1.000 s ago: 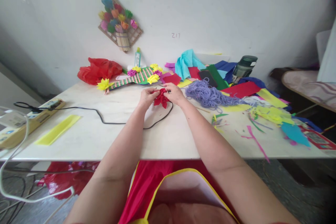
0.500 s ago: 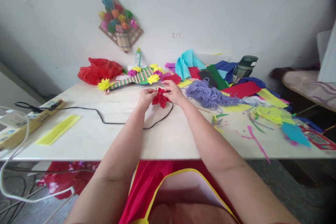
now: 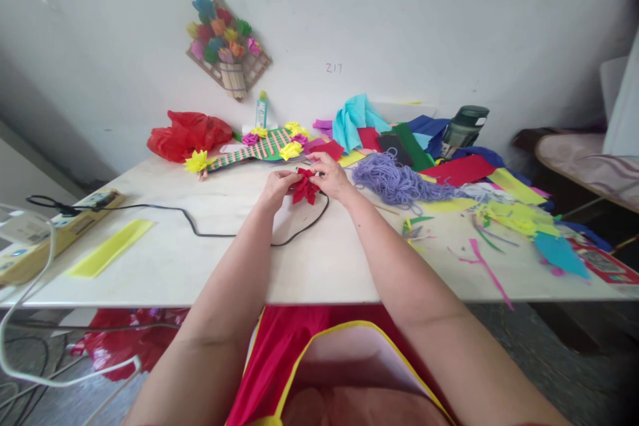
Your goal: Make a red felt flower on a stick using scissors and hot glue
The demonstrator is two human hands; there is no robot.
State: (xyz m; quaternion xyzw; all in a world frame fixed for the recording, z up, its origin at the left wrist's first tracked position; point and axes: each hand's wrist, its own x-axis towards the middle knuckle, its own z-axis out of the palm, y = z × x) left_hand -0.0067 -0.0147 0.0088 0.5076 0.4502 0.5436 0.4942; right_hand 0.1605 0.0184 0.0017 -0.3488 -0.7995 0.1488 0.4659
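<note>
A red paper flower (image 3: 305,189) with pointed petals is held over the middle of the table. My left hand (image 3: 277,186) pinches its left side between thumb and fingertips. On its right side, my right hand (image 3: 329,176) grips a petal, with some fingers reaching past the flower. Just behind my hands lies a green panel (image 3: 249,152) striped with thin sticks and trimmed with yellow and purple paper flowers. A black cord (image 3: 319,216) loops below the red flower.
Purple yarn (image 3: 387,176) lies tangled to the right, among coloured paper sheets and scraps. A dark bottle (image 3: 465,128) stands behind them. At left are a power strip (image 3: 60,234), a yellow paper strip (image 3: 110,247) and a red plastic bag (image 3: 190,136). A glue bottle (image 3: 261,110) stands by the wall.
The red flower has turned slightly between my fingers, so its petals show at a different angle. Both hands stay in nearly the same place.
</note>
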